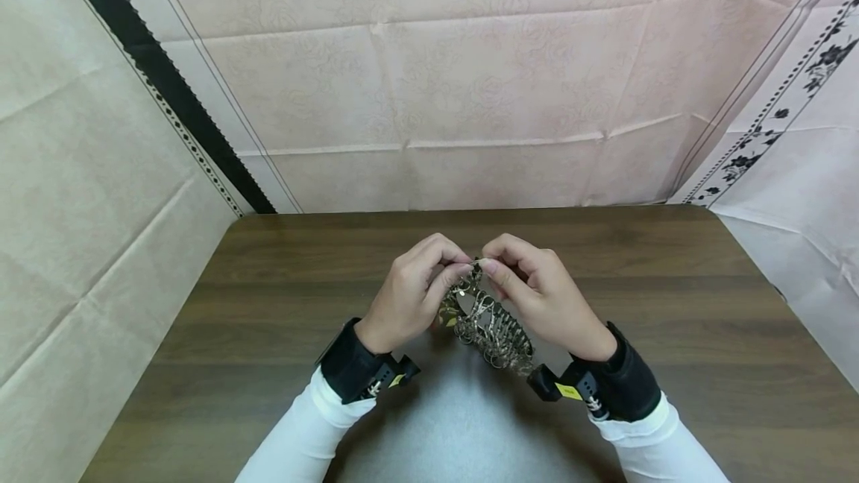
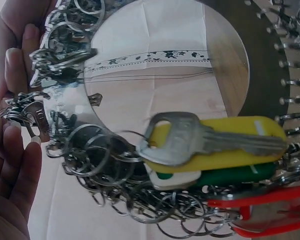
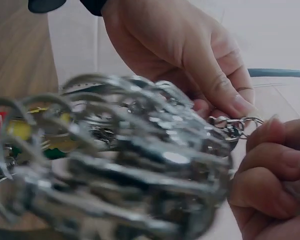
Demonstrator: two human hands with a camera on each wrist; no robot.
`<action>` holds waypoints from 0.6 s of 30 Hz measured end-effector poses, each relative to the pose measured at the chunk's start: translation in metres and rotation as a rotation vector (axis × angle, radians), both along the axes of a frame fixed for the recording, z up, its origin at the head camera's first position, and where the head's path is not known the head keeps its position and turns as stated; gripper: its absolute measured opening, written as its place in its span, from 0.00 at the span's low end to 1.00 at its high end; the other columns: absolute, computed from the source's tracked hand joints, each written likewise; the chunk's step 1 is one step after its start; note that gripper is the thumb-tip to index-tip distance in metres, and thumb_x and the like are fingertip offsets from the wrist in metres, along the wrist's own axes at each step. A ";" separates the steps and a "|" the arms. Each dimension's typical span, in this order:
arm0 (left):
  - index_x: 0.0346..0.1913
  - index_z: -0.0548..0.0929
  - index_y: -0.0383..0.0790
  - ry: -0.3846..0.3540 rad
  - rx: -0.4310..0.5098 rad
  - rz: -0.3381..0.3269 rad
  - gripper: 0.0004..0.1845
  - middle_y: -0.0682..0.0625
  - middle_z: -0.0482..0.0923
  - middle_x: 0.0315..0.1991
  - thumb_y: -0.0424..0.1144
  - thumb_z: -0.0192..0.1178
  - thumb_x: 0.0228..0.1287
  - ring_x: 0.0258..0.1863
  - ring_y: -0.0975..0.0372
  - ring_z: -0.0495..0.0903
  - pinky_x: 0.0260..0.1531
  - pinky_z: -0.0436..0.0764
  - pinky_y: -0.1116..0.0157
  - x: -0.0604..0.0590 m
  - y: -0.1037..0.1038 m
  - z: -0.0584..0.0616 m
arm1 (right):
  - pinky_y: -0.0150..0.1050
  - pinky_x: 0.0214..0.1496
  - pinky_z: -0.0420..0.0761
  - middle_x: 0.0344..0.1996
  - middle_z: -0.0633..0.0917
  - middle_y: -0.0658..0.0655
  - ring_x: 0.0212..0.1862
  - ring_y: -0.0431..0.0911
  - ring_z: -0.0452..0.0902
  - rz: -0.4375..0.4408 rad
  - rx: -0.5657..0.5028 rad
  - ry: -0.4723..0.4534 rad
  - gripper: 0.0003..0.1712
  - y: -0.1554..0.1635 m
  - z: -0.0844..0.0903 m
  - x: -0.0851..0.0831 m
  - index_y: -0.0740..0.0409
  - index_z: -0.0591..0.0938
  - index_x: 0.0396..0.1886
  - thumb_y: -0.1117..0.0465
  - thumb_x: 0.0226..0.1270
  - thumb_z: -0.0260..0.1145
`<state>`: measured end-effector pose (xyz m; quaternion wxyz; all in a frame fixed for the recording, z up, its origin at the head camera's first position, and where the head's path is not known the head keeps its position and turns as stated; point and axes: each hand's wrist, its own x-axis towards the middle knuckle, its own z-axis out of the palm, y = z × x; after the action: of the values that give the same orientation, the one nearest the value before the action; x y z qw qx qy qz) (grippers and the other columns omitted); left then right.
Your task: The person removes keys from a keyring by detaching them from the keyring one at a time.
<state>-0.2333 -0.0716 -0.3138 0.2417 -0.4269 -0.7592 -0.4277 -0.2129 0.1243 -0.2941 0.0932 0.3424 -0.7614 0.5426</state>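
Note:
A flat metal hoop [image 2: 65, 102] with a wide round hole hangs below both hands, its edge crowded with small clasps and key rings [image 3: 85, 145]. In the head view the bundle [image 1: 499, 334] is a silvery cluster tilting down to the right. My left hand [image 1: 419, 282] and right hand [image 1: 537, 293] meet at its top, fingertips nearly together. Both pinch a small key ring [image 3: 252, 121] beside a clasp [image 3: 229, 127]. A silver key [image 2: 175, 142] lies over a yellow tag [image 2: 262, 132], with a green tag [image 2: 245, 174] and a red tag [image 2: 277, 197] below.
The brown wooden table [image 1: 288, 259] lies under the hands, its far edge meeting a pale patterned cloth [image 1: 470, 110]. More cloth hangs at left and right. Black straps with small cameras wrap both wrists, the left strap [image 1: 356, 364] close to the bundle.

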 end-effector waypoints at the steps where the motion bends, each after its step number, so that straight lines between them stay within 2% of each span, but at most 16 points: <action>1: 0.39 0.77 0.38 -0.002 0.001 0.000 0.02 0.52 0.76 0.35 0.32 0.58 0.67 0.34 0.68 0.73 0.35 0.75 0.73 0.000 0.000 0.000 | 0.33 0.23 0.68 0.20 0.72 0.50 0.22 0.43 0.68 0.005 -0.018 -0.008 0.05 0.000 0.000 0.000 0.59 0.75 0.35 0.69 0.72 0.54; 6: 0.39 0.76 0.38 0.000 0.004 -0.009 0.02 0.52 0.76 0.35 0.31 0.58 0.66 0.34 0.68 0.73 0.35 0.75 0.73 -0.002 0.001 -0.002 | 0.35 0.21 0.67 0.20 0.71 0.51 0.22 0.43 0.67 0.036 -0.093 -0.042 0.04 -0.001 -0.001 0.001 0.62 0.73 0.36 0.71 0.72 0.53; 18: 0.39 0.77 0.38 0.003 0.031 -0.018 0.02 0.52 0.76 0.35 0.30 0.59 0.65 0.35 0.67 0.74 0.36 0.75 0.72 -0.002 0.001 -0.003 | 0.34 0.19 0.67 0.21 0.74 0.52 0.21 0.44 0.67 0.015 -0.137 -0.062 0.04 -0.004 -0.005 0.000 0.60 0.73 0.37 0.70 0.73 0.53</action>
<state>-0.2357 -0.0704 -0.3165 0.2456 -0.4306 -0.7483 -0.4407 -0.2129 0.1202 -0.2986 0.0889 0.3238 -0.7223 0.6046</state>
